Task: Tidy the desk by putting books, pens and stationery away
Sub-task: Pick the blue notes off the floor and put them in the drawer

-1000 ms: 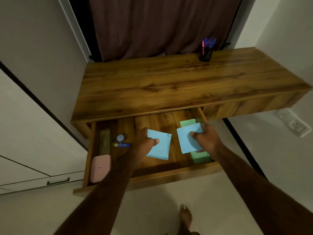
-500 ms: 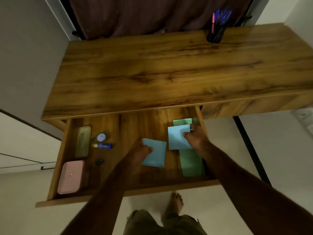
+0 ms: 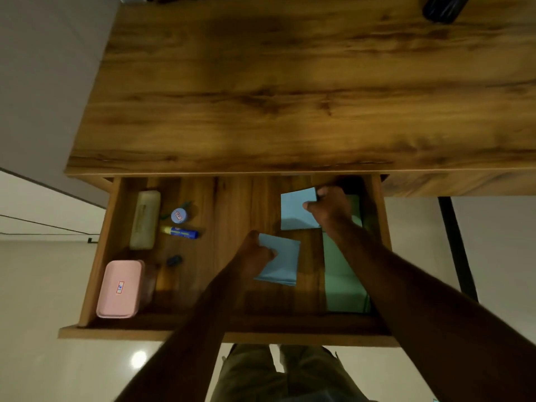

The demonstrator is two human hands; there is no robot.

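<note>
pale floor tiles [image 3: 43, 285] lay nearest, then the open drawer [image 3: 145, 333]. a pink box [image 3: 119, 288] sat in its near left corner. at mid-drawer the left hand [image 3: 255, 256] pinched the near blue pad [image 3: 282, 264], with a green pad [image 3: 342, 277] lying to the right. farther in, the right hand [image 3: 330, 207] gripped the far blue pad [image 3: 295, 211]; a glue stick [image 3: 181, 232] and a pale case [image 3: 145, 219] lay left. beyond stretched the desk top [image 3: 290, 82], a dark pen cup [image 3: 442, 7] at its far right.

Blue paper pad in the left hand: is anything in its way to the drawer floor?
Nothing visible is. The left hand grips the square blue paper pad over bare wood in the open wooden drawer; the green book lies to its right.
</note>
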